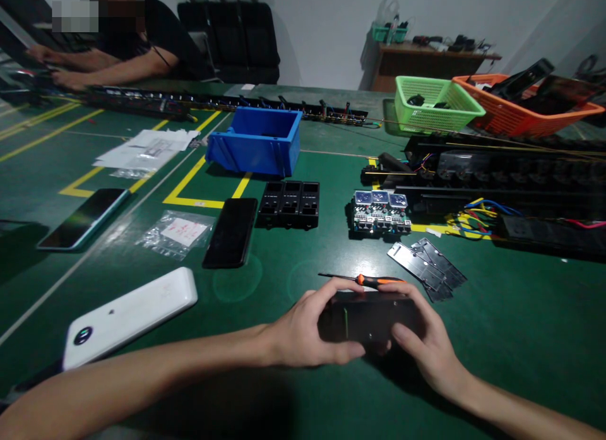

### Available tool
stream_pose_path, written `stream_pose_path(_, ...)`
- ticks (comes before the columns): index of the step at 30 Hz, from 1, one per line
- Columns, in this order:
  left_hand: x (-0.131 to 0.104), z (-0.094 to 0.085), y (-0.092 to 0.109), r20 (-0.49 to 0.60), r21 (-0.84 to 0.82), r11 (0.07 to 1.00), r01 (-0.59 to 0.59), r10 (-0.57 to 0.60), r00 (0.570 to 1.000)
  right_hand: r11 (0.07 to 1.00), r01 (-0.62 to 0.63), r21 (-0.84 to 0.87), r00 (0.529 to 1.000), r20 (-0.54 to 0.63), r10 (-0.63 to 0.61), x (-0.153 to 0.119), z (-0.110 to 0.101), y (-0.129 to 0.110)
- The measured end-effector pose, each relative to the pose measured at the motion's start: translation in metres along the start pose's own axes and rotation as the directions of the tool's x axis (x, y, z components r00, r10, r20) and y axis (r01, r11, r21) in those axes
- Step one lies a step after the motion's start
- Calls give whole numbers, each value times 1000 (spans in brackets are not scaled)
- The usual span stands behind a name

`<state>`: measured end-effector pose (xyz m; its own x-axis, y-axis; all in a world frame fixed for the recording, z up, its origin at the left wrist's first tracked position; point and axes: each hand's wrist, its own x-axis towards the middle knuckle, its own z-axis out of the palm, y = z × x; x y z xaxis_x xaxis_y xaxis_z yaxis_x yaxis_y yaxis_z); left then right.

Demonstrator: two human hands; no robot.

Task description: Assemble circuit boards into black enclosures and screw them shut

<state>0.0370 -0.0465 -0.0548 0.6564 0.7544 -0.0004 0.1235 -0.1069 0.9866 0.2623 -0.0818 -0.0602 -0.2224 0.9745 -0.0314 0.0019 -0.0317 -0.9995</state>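
Between my two hands is a dark rectangular plastic housing (374,317), lifted over the green table. My left hand (315,326) grips its left end, thumb along the near side. At the right end my right hand (428,339) is closed on it, with the thumb pressed on its face. A screwdriver (379,281) with an orange and black handle lies just behind the housing, partly covered by my fingers. Behind it sit several circuit boards with small screens (381,211) and a row of black module housings (290,205). Flat dark plates (428,268) lie to the right.
A blue bin (255,146) stands behind the black phone (230,233). To the left are another phone (85,219), a plastic bag (177,233) and a white device (132,314). Long black rails with wires (511,175), green (438,108) and orange baskets (530,115) occupy the right. A co-worker (156,42) sits across.
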Motion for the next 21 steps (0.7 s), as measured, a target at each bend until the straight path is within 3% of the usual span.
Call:
stream_pose_path(7,1,0,1,-14,10,1000,-15,16,1000,998,-47,41,999,-12,48,-1,-2,3)
stream_pose_path(21,1,-1,-1,-53,-16,1000,-1,0,999,972,-163,170,984,99,148,-1,-3,7)
